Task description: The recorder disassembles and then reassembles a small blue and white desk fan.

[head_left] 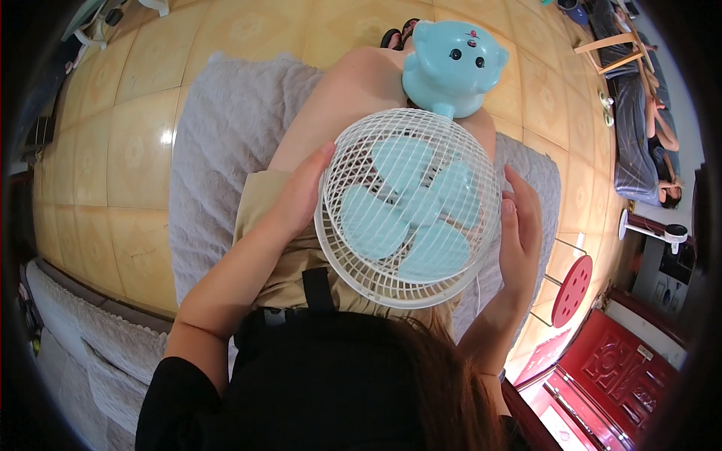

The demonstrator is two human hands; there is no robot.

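Note:
A small fan rests across my lap, with a white mesh cage point(410, 289) round light blue blades point(376, 225) and a glossy light blue base point(451, 75) shaped like a cartoon animal's head, lying at the top near my knees. My left hand point(304, 192) grips the cage's left rim, fingers partly hidden behind it. My right hand point(519, 218) is at the right rim with fingers curled against it; how firmly it holds is unclear. A white cord hangs by the cage's lower right. Under my legs is a grey plush cover point(218, 128).
A grey sofa point(83, 361) is at lower left, on a tiled floor point(135, 165). To the right are a red stool point(571, 292), a wooden chair point(602, 45), a white standing appliance point(654, 229) and a red door point(624, 361). Another person point(662, 158) lies on grey bedding at upper right.

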